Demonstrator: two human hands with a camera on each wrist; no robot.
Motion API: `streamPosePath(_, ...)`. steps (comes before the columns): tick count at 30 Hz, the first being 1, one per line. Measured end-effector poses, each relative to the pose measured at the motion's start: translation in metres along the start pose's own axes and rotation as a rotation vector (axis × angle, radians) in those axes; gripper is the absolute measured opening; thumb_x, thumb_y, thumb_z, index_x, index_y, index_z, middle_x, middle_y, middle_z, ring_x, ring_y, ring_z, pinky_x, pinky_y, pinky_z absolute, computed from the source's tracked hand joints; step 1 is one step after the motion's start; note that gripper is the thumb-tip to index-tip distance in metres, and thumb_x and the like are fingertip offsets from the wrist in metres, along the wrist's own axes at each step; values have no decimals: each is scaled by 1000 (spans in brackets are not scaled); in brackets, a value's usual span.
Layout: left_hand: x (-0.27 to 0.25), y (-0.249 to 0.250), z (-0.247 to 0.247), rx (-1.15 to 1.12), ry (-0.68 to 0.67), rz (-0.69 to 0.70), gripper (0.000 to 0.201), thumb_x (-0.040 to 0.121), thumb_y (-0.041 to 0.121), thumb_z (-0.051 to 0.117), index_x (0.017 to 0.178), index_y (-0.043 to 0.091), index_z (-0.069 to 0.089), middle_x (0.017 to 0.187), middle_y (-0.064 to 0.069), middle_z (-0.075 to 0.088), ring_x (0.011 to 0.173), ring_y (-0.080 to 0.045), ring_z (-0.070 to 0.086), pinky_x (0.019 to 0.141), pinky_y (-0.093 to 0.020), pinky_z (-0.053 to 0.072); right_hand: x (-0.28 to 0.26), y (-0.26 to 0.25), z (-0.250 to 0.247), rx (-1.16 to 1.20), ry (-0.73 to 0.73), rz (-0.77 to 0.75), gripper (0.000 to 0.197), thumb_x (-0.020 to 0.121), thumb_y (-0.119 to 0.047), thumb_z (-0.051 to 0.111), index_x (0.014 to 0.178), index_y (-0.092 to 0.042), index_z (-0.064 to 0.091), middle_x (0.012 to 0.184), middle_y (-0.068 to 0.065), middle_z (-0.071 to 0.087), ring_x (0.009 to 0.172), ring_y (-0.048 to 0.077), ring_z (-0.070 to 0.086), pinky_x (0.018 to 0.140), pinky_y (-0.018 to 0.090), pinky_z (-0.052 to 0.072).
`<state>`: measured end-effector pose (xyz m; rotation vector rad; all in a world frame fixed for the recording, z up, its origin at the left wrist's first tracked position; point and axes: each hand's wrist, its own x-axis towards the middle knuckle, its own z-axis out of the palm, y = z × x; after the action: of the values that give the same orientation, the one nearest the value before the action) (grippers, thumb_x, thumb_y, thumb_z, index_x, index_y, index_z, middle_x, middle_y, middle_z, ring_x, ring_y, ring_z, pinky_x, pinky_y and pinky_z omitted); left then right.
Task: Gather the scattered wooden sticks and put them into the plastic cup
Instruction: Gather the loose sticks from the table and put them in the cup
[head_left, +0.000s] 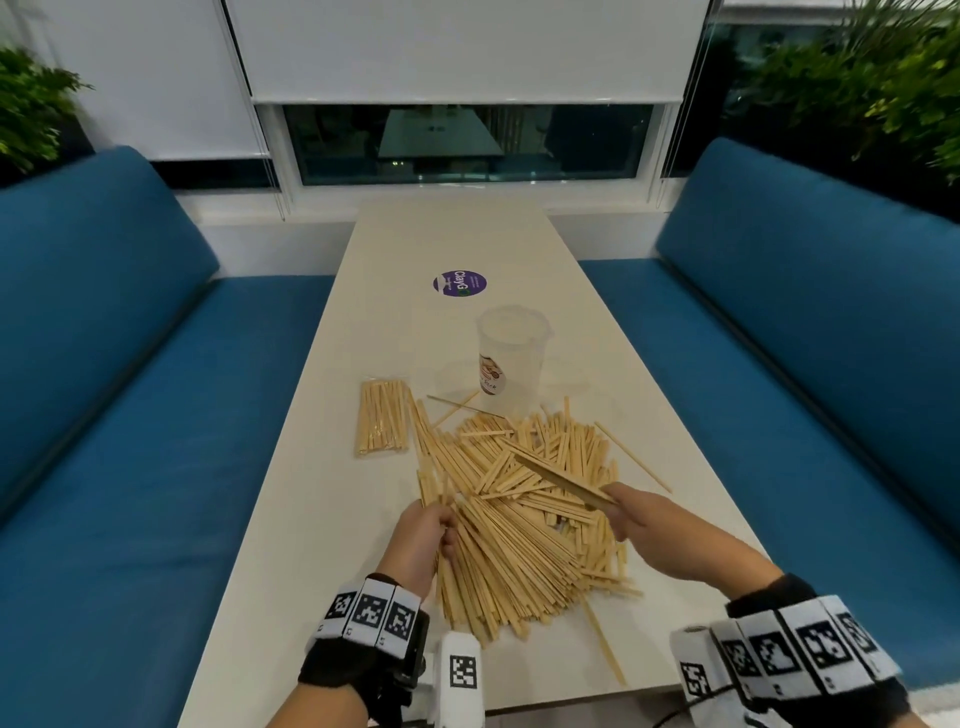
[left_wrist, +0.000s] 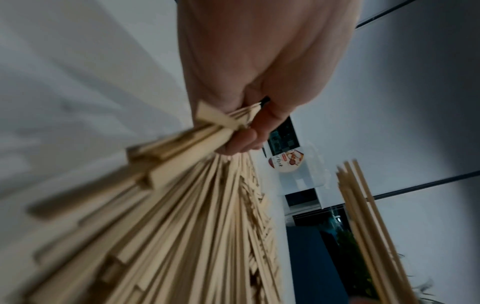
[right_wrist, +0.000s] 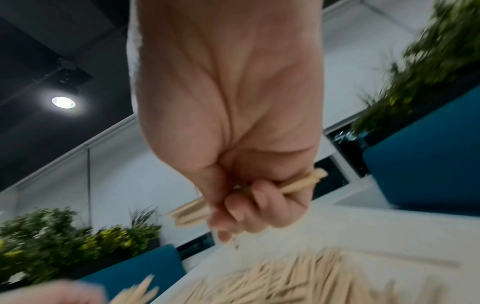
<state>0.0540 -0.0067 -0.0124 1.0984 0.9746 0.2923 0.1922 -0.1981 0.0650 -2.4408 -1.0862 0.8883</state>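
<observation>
Cup (head_left: 511, 358) behind stick pile (head_left: 524, 499); packet (head_left: 382, 423) left of pile.

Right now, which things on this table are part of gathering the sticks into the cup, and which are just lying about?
Part of the job:
- loose wooden sticks heaped on the table
- plastic cup, upright beyond the heap
- left hand, gripping sticks in the heap
- right hand, holding a small bundle

Lying about:
- sealed packet of sticks
- purple round sticker
</observation>
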Motion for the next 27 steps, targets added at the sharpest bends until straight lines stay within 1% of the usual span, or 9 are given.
streamPosePath(3,-11,12,11,-102,-96,54,36,98,42,35,96,9,50,56,3,32,35,-4,28,35,-17,24,11,-15,15,98,-12,-68,23,102,-28,26,91,-20,45,79,-4,48,63,11,37,57,23,33)
streamPosePath(6,-21,19,21,-75,-161,86,63,75,68,34,99,12,51,54,6,26,38,-4,23,38,-17,21,18,-31,27,188,-8,-131,23,102,-28,27,86,-22,43,76,-6,48,59,9,37,55,21,33)
streamPosePath(10,-25,17,33,-32,-113,121,75,77,65,46,125,7,46,51,9,29,43,-6,26,43,-18,26,22,-56,44,195,-7,-197,26,102,-24,27,78,-31,38,74,-7,47,62,8,41,59,23,35)
streamPosePath(13,-25,16,36,-45,-38,128,66,88,50,51,128,-2,44,58,3,46,48,-9,42,43,-19,37,23,-67,57,195,13,-256,16,102,-20,27,94,-24,42,79,-8,48,68,6,44,63,21,37)
streamPosePath(15,-22,15,36,-59,10,113,56,93,45,47,129,2,45,85,-9,64,73,-21,63,62,-27,54,22,-71,63,198,26,-267,19,101,-17,29,114,-17,43,92,-5,53,79,7,51,71,20,41)
streamPosePath(18,-19,11,36,-107,42,83,54,94,42,44,136,9,40,128,-14,56,115,-29,56,98,-41,46,25,-67,69,182,32,-279,36,101,-18,31,136,-9,35,122,7,53,108,20,53,90,26,42)
streamPosePath(20,-19,9,38,-152,59,88,48,96,39,40,133,8,41,126,-13,56,114,-27,55,96,-38,45,30,-62,73,174,48,-316,33,101,-21,33,130,-10,42,116,6,54,99,13,50,84,24,40)
streamPosePath(24,-18,7,40,-177,145,92,52,96,40,37,133,4,39,125,-18,56,116,-33,54,105,-47,41,37,-56,79,283,153,-382,23,97,-21,44,79,-21,57,65,-2,52,53,3,41,56,22,34)
streamPosePath(27,-19,11,40,-191,216,169,41,97,37,36,119,3,45,96,-14,61,96,-33,60,93,-44,48,32,-53,77,330,223,-327,28,95,-36,48,92,-15,67,68,-6,55,57,2,43,56,15,35)
